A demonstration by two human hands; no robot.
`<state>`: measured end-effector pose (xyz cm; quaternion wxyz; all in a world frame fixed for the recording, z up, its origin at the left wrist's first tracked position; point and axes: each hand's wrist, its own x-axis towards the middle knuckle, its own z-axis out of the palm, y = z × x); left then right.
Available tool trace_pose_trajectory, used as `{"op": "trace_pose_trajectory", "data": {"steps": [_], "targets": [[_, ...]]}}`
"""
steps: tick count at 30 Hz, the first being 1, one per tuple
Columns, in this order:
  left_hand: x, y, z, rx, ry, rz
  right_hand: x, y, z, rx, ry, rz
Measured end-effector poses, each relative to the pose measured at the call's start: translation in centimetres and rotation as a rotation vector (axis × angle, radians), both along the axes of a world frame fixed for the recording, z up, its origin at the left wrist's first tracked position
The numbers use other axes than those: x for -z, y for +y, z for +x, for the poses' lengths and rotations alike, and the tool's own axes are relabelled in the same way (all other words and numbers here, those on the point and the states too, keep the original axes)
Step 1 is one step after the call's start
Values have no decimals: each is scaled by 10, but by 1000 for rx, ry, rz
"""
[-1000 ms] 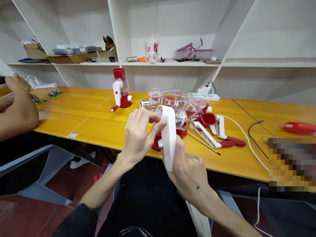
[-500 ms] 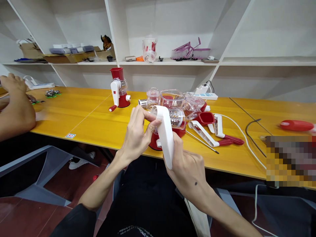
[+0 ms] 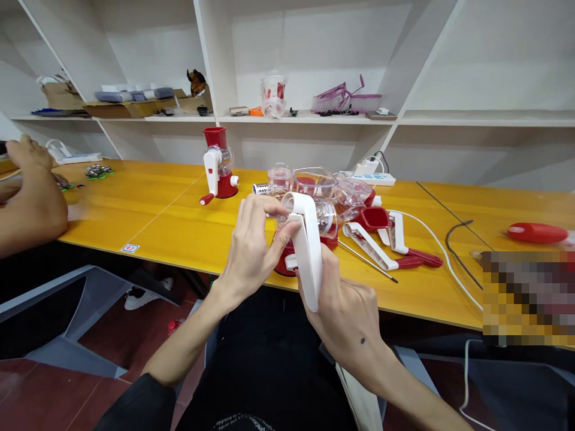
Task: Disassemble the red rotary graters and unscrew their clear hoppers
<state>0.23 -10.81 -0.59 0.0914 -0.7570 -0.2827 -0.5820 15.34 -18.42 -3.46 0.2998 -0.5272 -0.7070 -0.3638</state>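
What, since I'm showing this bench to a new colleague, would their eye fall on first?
Centre foreground: the left hand pinches the top of a white crank and the right hand holds its lower part, on a red-based grater at the table edge. Behind lies a heap of clear and red parts, with a finished grater standing further left. Another person's hand rests at the far left.

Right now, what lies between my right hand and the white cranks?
A thin metal rod on the yellow table, nearer the white cranks than your right hand; head view.
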Motion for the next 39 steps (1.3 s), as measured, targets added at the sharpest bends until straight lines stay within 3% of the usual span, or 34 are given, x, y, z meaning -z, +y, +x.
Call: {"op": "trace_pose_trajectory", "data": {"steps": [11,22,39], "targets": [[14,0,15,-102,-158,154,5,2,0,16,38,-7],[22,7,20,-102,-221,150,5,2,-1,24,48,-21],[28,0,33,-117,-350,108,6,1,-5,104,19,-19]]}}
